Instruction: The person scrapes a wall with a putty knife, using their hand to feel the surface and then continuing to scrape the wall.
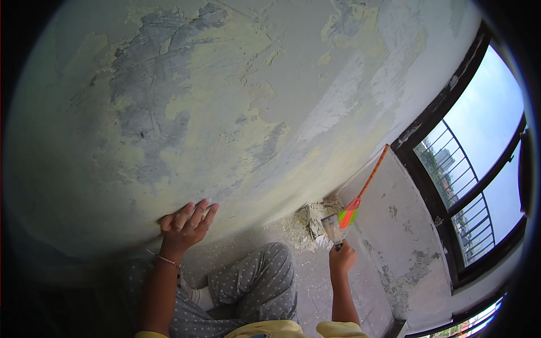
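My left hand (190, 224) rests with fingers stretched out against the lower part of a wall (225, 112) with patchy, peeling paint. Yellowish, white and bare grey areas show across its surface. In my right hand (342, 259) is a paint scraper (332, 228), gripped by its dark handle, with its wide metal blade pointing up and away from me. The blade is apart from the wall, in front of a heap of paint flakes (310, 222) on the floor.
A broom-like tool with an orange striped stick (373, 170) and a pink and green end leans in the corner. At right, a dark-framed window (451, 214) sits above a stained low wall (400, 225). My crossed legs (248, 281) in dotted trousers are close to the wall.
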Motion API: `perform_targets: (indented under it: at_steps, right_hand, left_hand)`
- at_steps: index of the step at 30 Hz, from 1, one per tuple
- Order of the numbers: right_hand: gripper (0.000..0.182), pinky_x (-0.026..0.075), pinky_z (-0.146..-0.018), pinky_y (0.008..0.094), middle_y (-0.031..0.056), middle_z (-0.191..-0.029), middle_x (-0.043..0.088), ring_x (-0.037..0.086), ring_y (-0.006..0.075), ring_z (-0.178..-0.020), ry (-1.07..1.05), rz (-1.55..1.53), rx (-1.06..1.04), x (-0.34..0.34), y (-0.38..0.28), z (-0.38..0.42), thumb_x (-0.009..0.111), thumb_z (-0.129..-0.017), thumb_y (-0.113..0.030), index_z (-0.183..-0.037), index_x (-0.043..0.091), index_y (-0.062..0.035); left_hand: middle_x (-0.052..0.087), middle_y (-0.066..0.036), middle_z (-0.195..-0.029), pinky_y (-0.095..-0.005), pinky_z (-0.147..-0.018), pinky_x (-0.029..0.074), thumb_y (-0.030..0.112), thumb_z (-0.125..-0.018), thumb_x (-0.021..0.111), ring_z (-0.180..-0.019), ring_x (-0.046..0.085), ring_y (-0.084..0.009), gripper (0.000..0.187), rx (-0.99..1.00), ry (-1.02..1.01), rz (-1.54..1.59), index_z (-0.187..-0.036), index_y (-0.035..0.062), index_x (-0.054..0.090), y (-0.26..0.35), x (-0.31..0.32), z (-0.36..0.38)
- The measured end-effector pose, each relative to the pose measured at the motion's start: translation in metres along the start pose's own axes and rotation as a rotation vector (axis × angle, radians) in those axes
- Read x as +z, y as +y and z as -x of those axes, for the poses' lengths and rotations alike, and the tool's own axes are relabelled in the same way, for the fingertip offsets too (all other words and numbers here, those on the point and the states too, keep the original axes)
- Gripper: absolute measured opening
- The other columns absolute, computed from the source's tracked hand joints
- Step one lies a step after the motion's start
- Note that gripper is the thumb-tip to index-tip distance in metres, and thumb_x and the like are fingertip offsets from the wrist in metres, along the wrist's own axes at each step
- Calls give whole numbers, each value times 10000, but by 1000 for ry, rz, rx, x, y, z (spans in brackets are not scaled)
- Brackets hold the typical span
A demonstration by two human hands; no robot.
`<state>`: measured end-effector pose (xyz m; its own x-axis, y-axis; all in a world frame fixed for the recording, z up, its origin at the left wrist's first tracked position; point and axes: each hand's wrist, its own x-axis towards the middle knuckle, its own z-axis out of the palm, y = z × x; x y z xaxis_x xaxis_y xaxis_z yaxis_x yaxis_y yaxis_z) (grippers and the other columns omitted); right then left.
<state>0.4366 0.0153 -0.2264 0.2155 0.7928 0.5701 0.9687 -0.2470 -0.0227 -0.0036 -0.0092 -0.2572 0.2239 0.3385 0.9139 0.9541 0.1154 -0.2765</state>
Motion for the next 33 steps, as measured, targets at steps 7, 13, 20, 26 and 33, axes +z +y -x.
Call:
perform_targets:
  at_steps: [7, 13, 20, 26, 33]
  right_hand:
    - [137, 477, -540, 439, 138, -645, 615, 613, 351, -594, 136, -211, -265, -25, -112, -77, 667, -666, -139, -712, 560, -68]
    - [158, 463, -520, 425, 147, -627, 592, 600, 356, -582, 179, -442, -344, -55, -185, -91, 664, -665, -104, -677, 511, -66]
    - [140, 467, -523, 437, 153, -620, 604, 604, 357, -576, 65, -268, -202, -20, -95, -51, 670, -654, -125, -720, 566, -60]
    - [151, 484, -545, 443, 149, -642, 622, 622, 350, -609, 51, 2, -31, 5, -9, -25, 680, -657, -153, -740, 583, -74]
    - [157, 479, -532, 432, 127, -636, 618, 620, 339, -594, 160, -118, -211, -23, -88, -75, 681, -653, -137, -715, 552, -75]
  left_hand:
    - [462, 146, -1315, -344, -900, 262, 281, -917, 562, -1302, 321, -97, 303, -9, 33, 13, -1202, 384, 571, 2, 4, 0]
    - [469, 139, -1302, -343, -891, 267, 257, -921, 543, -1290, 335, -111, 306, 7, 41, -20, -1200, 379, 573, 3, 4, 0]
    - [466, 135, -1310, -340, -872, 268, 238, -910, 544, -1279, 344, -107, 308, -5, 43, 24, -1177, 384, 592, 4, 5, 0]
    - [467, 146, -1304, -334, -863, 268, 244, -915, 543, -1270, 346, -101, 302, -10, 30, 18, -1176, 388, 591, 3, 4, -1]
    - [457, 145, -1297, -344, -877, 272, 264, -975, 452, -1268, 344, -98, 296, -16, 38, -34, -1226, 391, 542, 7, 8, 4]
